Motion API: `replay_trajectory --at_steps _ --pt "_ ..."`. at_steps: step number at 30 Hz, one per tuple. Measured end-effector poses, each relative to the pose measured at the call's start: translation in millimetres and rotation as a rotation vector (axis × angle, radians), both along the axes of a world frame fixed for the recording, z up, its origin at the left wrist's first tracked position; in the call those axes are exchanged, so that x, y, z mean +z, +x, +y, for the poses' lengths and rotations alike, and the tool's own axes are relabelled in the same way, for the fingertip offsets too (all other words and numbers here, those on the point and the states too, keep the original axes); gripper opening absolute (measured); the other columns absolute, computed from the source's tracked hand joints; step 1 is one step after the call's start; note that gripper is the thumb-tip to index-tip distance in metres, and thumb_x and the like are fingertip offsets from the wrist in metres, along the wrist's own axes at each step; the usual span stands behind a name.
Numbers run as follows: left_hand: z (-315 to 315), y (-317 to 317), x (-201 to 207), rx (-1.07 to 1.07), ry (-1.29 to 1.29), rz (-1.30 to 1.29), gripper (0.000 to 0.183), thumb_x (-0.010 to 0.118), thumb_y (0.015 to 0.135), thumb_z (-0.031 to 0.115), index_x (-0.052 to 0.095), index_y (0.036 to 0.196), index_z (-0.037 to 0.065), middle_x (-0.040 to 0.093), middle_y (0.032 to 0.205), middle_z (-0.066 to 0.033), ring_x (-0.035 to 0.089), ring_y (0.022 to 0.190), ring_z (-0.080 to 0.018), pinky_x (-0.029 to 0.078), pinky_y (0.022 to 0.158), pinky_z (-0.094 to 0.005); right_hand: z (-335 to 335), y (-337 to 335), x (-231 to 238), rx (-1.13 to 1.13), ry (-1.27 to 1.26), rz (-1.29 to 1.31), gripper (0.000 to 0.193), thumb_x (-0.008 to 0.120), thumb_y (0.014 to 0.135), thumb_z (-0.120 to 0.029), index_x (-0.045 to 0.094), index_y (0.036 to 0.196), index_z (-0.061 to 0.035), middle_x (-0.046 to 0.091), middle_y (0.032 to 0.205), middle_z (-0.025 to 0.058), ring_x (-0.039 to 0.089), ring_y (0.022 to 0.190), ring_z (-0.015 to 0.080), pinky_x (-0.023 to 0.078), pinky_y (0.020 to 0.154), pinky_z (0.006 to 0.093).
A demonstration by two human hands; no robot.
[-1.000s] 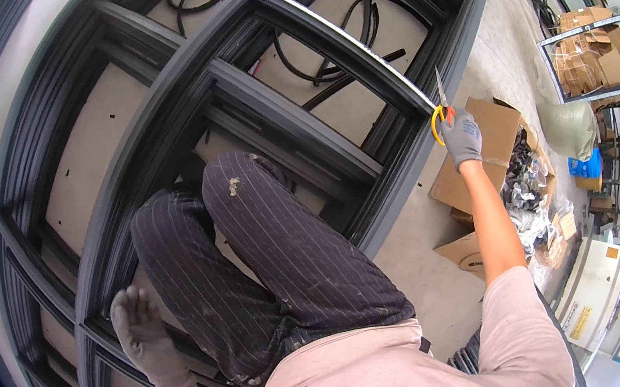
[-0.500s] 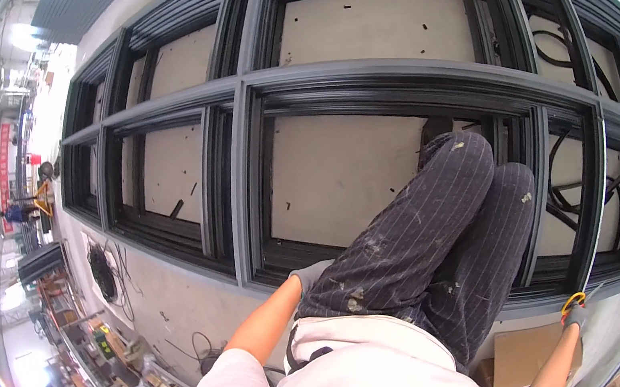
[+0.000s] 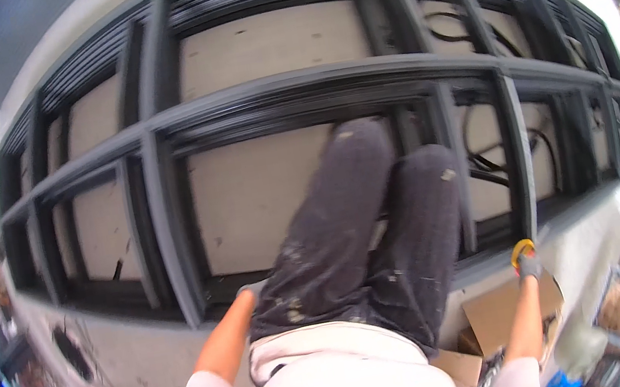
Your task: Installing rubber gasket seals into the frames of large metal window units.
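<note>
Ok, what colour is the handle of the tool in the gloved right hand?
Yellow: the tool's handle shows above the right hand, clearest in the head view.

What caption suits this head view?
Gloved right hand grips a yellow-handled tool beside a large black metal frame; left hand rests by it.

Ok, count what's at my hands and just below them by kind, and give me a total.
Grey work gloves: 2, left hand, right hand
Yellow-handled tool in the right hand: 1
Dark metal frame: 1
Open cardboard boxes: 2, one, another
Total: 6
</note>
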State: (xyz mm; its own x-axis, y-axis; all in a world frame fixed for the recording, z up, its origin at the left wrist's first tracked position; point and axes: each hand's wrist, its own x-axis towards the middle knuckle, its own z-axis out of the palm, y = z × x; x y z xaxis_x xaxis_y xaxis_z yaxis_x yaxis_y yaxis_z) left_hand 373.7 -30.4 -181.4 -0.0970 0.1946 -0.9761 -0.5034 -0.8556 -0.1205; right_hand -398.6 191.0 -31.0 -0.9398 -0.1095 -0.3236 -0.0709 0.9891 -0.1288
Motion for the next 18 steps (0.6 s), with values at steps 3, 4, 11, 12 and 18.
replay_trajectory --at_steps 3,4,11,12,18 --pt "-20 -4 19 -0.128 -0.114 -0.089 0.038 0.049 0.097 0.034 0.066 0.112 0.004 0.067 0.107 -0.0136 0.061 0.1 -0.0246 0.047 0.091 -0.0334 -10 17 9 -0.022 -0.162 0.088 0.039 0.066 0.074 -0.016 0.063 0.111 -0.0035 0.069 0.1 0.0197 0.067 0.096 0.0317 0.053 0.083 0.0398" --pt "-27 -10 24 -0.128 -0.157 -0.103 0.038 0.049 0.097 0.034 0.066 0.112 0.004 0.067 0.107 -0.0135 0.061 0.1 -0.0245 0.047 0.091 -0.0334 -7 15 10 -0.036 -0.121 0.123 0.041 0.066 0.074 -0.015 0.062 0.113 -0.0032 0.069 0.102 0.0201 0.067 0.097 0.0327 0.052 0.083 0.0398" --pt "-3 -31 55 -0.061 -0.312 -0.167 0.038 0.049 0.097 0.034 0.066 0.113 0.004 0.067 0.108 -0.0128 0.061 0.101 -0.024 0.047 0.091 -0.0334 -10 28 24 0.036 0.058 0.13 0.046 0.063 0.08 -0.025 0.059 0.12 -0.0029 0.067 0.108 0.0226 0.065 0.099 0.0368 0.051 0.086 0.0443" --pt "0 -33 58 -0.049 -0.327 -0.175 0.038 0.049 0.097 0.034 0.066 0.113 0.004 0.067 0.108 -0.0127 0.06 0.101 -0.0239 0.046 0.091 -0.0334 -12 29 30 0.115 0.164 0.16 0.046 0.062 0.081 -0.028 0.059 0.119 -0.0027 0.067 0.107 0.0224 0.065 0.098 0.0375 0.051 0.086 0.0451" --pt "15 -38 80 0.015 -0.377 -0.231 0.037 0.049 0.097 0.034 0.065 0.114 0.005 0.066 0.108 -0.0121 0.06 0.101 -0.0235 0.046 0.092 -0.0334 -85 58 93 0.391 0.272 0.336 0.035 0.061 0.085 -0.03 0.065 0.107 -0.0033 0.067 0.1 0.0208 0.065 0.093 0.0369 0.051 0.082 0.0444"
